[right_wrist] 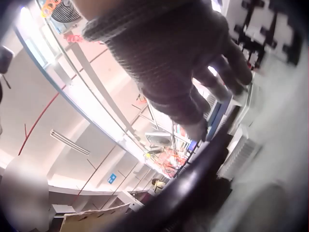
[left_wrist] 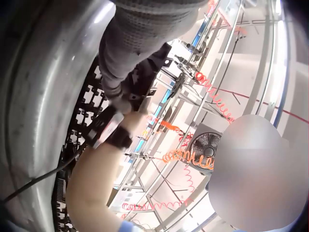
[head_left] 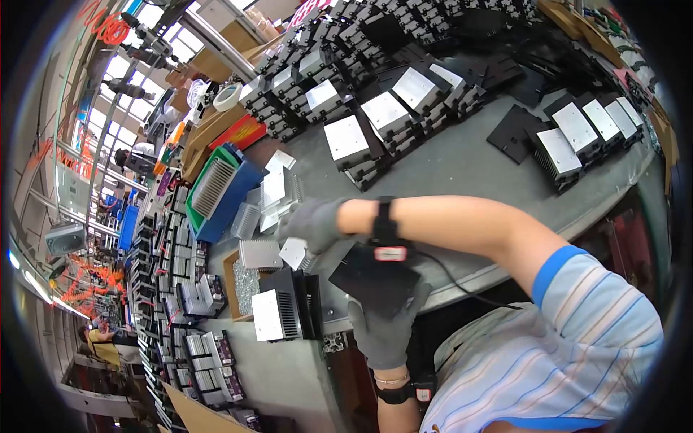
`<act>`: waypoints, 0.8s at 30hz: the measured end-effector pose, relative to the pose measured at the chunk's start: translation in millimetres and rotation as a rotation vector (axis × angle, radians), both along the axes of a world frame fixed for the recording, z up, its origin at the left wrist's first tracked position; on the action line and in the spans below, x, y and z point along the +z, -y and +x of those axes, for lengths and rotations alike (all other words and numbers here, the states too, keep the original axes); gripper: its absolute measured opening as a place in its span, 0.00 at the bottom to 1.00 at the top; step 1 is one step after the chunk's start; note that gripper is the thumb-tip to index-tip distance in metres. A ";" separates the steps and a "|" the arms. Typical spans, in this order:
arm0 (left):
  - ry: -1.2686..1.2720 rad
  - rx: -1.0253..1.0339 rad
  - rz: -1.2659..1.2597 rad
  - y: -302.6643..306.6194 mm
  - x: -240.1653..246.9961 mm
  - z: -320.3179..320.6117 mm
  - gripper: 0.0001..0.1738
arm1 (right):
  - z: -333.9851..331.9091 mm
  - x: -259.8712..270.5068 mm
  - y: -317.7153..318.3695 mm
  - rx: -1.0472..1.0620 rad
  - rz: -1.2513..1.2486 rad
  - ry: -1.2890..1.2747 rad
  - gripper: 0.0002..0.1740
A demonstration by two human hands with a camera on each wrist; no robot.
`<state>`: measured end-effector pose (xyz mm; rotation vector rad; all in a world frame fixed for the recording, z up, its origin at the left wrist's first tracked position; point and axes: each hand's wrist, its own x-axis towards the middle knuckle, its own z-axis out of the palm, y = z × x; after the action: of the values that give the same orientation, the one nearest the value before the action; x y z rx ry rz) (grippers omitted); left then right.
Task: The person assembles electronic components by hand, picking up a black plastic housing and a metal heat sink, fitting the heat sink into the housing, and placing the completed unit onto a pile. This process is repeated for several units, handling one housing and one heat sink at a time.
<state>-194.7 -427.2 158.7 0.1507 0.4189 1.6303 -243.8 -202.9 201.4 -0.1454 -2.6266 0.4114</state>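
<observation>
My gloved left hand (head_left: 382,332) grips a flat black plate (head_left: 372,278) by its near edge, thumb along one side; in the left wrist view the plate's dark underside shows beyond the grey glove (left_wrist: 145,38). My gloved right hand (head_left: 314,224), blurred, reaches across over a loose group of silver heat sinks. Just under it lies one tilted heat sink (head_left: 294,254), beside another finned heat sink (head_left: 260,254). In the right wrist view the right hand (right_wrist: 169,63) has its fingers spread and stretched downward, with gaps between them, near a finned heat sink (right_wrist: 241,152).
A blue bin (head_left: 242,180) with a green liner holds a finned block. Small metal parts fill a cardboard box (head_left: 245,292). Beside it stands a heat sink with black plates (head_left: 271,314). Stacks of silver-and-black units (head_left: 346,141) line the grey table (head_left: 447,169). A cable (head_left: 455,278) trails from the right wrist.
</observation>
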 end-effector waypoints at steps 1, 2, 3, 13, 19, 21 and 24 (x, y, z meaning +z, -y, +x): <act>0.034 0.069 -0.006 -3.9 3.2 2.8 0.33 | -9.1 2.6 4.6 0.004 0.001 -0.003 0.19; 0.068 0.134 -0.011 -6.0 5.6 3.7 0.33 | -15.5 5.0 8.3 0.021 0.087 0.240 0.18; -0.001 0.119 -0.060 -2.8 -2.8 -2.3 0.33 | -18.6 7.0 8.6 0.034 0.176 0.484 0.17; 0.344 -0.014 0.019 -27.1 -2.6 -7.5 0.33 | 49.7 13.6 4.6 -0.203 -0.508 0.120 0.37; 0.272 -0.035 -0.122 -35.4 -0.8 -1.0 0.31 | 94.8 22.5 2.3 -0.207 -0.402 -0.035 0.38; -0.117 0.002 -0.211 -35.6 -4.6 -2.2 0.29 | 120.6 29.3 2.2 -0.174 -0.343 -0.162 0.34; -0.225 -0.021 -0.251 -27.6 -26.2 -9.6 0.28 | 184.7 33.3 13.1 -0.323 -0.123 -0.126 0.32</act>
<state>-204.3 -399.7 132.5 0.1491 0.7880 1.5306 -59.1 -216.0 234.7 -0.5564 -2.3978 0.4523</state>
